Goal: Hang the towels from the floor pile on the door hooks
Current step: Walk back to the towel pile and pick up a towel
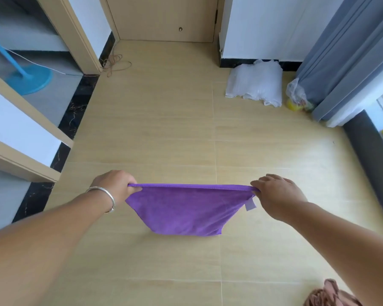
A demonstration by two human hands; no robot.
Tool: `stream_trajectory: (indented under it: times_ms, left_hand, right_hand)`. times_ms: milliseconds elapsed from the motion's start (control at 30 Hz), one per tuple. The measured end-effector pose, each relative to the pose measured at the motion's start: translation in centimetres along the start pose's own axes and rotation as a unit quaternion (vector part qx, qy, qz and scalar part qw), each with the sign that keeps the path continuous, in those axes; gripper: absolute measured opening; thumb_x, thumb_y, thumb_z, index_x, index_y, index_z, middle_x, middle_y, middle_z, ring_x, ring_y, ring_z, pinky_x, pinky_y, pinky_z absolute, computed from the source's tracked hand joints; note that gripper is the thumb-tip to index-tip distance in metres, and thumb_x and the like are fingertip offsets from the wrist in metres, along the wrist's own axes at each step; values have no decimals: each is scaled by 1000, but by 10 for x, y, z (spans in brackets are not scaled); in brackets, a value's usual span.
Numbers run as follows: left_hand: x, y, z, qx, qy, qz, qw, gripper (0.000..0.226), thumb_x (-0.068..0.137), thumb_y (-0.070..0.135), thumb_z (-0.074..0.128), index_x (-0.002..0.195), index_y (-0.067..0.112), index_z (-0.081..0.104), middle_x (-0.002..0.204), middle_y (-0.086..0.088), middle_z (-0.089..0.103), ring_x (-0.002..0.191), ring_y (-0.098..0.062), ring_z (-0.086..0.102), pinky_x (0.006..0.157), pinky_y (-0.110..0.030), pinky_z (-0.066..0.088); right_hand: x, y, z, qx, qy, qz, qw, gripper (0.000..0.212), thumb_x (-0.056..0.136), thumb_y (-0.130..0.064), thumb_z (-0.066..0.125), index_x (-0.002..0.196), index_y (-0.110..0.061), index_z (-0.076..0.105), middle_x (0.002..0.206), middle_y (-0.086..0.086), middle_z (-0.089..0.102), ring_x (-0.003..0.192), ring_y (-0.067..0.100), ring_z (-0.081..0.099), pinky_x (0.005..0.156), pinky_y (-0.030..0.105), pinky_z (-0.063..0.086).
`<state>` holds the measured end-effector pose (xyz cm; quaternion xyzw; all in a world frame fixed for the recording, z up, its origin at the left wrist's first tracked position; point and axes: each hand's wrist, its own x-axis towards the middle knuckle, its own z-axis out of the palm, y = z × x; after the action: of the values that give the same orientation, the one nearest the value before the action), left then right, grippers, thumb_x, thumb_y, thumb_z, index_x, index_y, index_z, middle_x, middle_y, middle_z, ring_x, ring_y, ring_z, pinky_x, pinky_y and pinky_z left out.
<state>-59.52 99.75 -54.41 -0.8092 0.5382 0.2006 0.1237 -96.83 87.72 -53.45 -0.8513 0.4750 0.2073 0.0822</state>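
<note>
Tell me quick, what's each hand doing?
Left hand: gripping one top corner of the purple towel.
Right hand: pinching the other top corner.

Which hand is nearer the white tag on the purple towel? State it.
Right. The right hand pinches the purple towel at the corner just above the white tag; the left hand grips the opposite corner.

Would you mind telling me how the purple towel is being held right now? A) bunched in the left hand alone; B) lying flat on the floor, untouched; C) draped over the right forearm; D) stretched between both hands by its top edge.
D: the left hand and the right hand each pinch a top corner of the purple towel, so that it hangs taut between them.
</note>
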Motion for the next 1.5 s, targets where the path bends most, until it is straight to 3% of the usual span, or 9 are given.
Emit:
stream_trajectory:
  times_ms: [233, 367, 500, 633, 867, 1000, 1100, 1333, 1500]
  left_hand:
    - [13, 5, -123, -20, 92, 5, 996, 29, 96, 43, 48, 84, 24, 66, 78, 7, 64, 78, -19, 60, 62, -26, 43]
    - [4, 1, -166, -33, 168, 13, 985, 30, 92, 50, 53, 76, 28, 67, 69, 11, 62, 71, -16, 59, 54, -23, 35]
    - [-11, -5, -179, -61, 221, 24, 973, 27, 85, 51, 62, 69, 32, 69, 60, 11, 61, 63, -13, 58, 50, -23, 36]
    - [-38, -9, -154, -74, 211, 39, 974, 19, 87, 48, 62, 73, 37, 69, 64, 15, 62, 65, -10, 57, 52, -23, 38]
    - [-107, -9, -22, -55, 128, 71, 988, 19, 96, 40, 52, 92, 35, 70, 93, 18, 63, 91, -9, 55, 72, -29, 48]
    - [-148, -2, 80, -43, 113, 53, 991, 20, 97, 39, 49, 96, 36, 69, 99, 24, 62, 100, -4, 51, 72, -26, 47]
    - [-174, 7, 161, -46, 92, 35, 994, 20, 98, 39, 49, 104, 38, 68, 109, 28, 60, 109, -4, 51, 77, -25, 46]
    - [-237, 9, 342, -69, -18, 28, 997, 23, 97, 33, 51, 112, 37, 68, 118, 25, 60, 113, -5, 53, 87, -27, 47]
    - [-276, 5, 434, -85, -88, 27, 992, 24, 96, 34, 53, 114, 39, 67, 121, 28, 59, 115, -2, 54, 88, -23, 46]
  right_hand:
    - [12, 25, -113, 16, 99, 48, 994, 33, 103, -37, 25, 108, -30, 58, 114, -8, 59, 120, 15, 44, 93, 31, 39]
    - [8, 38, -147, 38, 150, 67, 986, 31, 102, -36, 27, 103, -31, 57, 109, -7, 59, 119, 16, 45, 89, 31, 39]
    - [-1, 43, -154, 56, 183, 80, 978, 31, 102, -37, 29, 107, -35, 60, 110, -9, 60, 116, 16, 48, 81, 30, 35]
    - [-24, 40, -124, 121, 163, 50, 978, 30, 101, -34, 33, 109, -36, 61, 108, -9, 60, 112, 15, 48, 80, 30, 38]
    - [-87, 21, 1, 172, 95, -35, 980, 26, 102, -34, 36, 110, -42, 59, 105, -17, 57, 114, 7, 46, 84, 24, 41]
    - [-122, 13, 104, 158, 60, -66, 983, 34, 102, -39, 33, 130, -38, 52, 113, -15, 52, 121, 8, 42, 95, 25, 40]
    - [-150, 2, 184, 144, 14, -52, 988, 38, 102, -41, 31, 138, -39, 45, 139, -11, 45, 137, 11, 31, 105, 27, 35]
    - [-232, -23, 344, 103, -126, -56, 985, 43, 101, -45, 29, 144, -42, 34, 156, -9, 25, 146, 11, 14, 114, 30, 25]
    - [-276, -38, 419, 107, -177, -73, 976, 44, 100, -47, 32, 143, -45, 34, 155, -11, 25, 145, 8, 16, 114, 25, 23]
